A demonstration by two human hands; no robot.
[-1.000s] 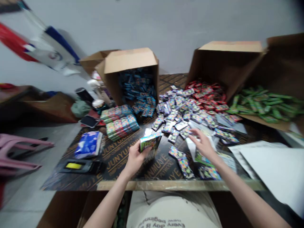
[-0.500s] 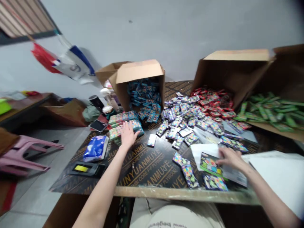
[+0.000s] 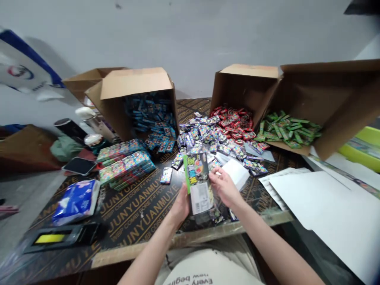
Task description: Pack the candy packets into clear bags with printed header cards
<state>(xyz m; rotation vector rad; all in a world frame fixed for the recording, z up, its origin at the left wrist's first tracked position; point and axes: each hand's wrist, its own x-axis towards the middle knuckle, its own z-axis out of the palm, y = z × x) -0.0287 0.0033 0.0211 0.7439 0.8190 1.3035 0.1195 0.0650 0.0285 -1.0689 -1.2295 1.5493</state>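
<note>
Hands [image 3: 225, 188] lifted packet [image 3: 198, 183] off table | cardboard box [image 3: 136, 83] spills blue packets [image 3: 151, 114]

We've got a glossy printed packet [image 3: 198, 184] held upright between our left hand [image 3: 180, 206] and right hand [image 3: 225, 187], top tipped toward 11 o'clock. It has a green edge and a white label low on its face.

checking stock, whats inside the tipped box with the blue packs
The tipped cardboard box holds a heap of small blue packets, spilling onto the plywood table. Packets beneath the top layer and the box's floor are covered.
</note>
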